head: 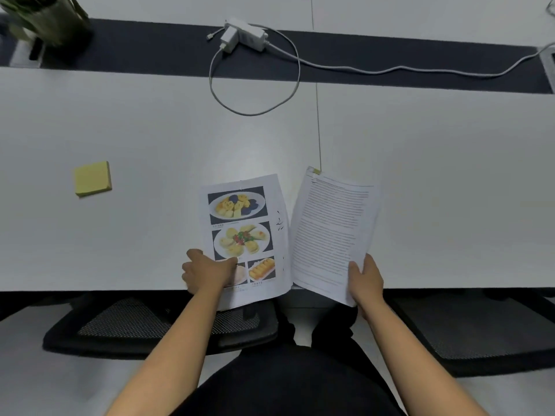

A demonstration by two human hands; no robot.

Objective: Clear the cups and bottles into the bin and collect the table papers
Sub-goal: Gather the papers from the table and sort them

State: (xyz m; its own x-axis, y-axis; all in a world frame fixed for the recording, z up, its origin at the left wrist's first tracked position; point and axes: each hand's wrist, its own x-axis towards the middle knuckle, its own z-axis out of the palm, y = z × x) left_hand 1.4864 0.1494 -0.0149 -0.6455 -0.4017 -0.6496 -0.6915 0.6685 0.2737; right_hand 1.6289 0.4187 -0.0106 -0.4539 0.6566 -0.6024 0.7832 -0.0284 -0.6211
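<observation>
White food page (pixel 240 229) is pinched by the left hand (pixel 207 271), thumb on top. The right hand (pixel 365 277) grips the text page (pixel 330 232) by its bottom edge. A yellow pad (pixel 92 178) lies far left.

I count two papers on my feed: one sheet of food photos (pixel 243 235) and one page of dense text (pixel 330 232); whether that page is a single leaf or several I cannot tell; the photo sheet shows three dish pictures in full and a fourth partly covered; two hands, one left hand (pixel 207 270) and one right hand (pixel 365 279); one yellow sticky-note pad (pixel 92 178); one white power strip (pixel 249 36) with one charger (pixel 228 40); two white cables, one looped lead (pixel 249 113) and one long cord (pixel 399 68); one potted plant (pixel 45 22), blurred; two black mesh chairs, a left chair (pixel 135 325) and a right chair (pixel 480 334).
</observation>
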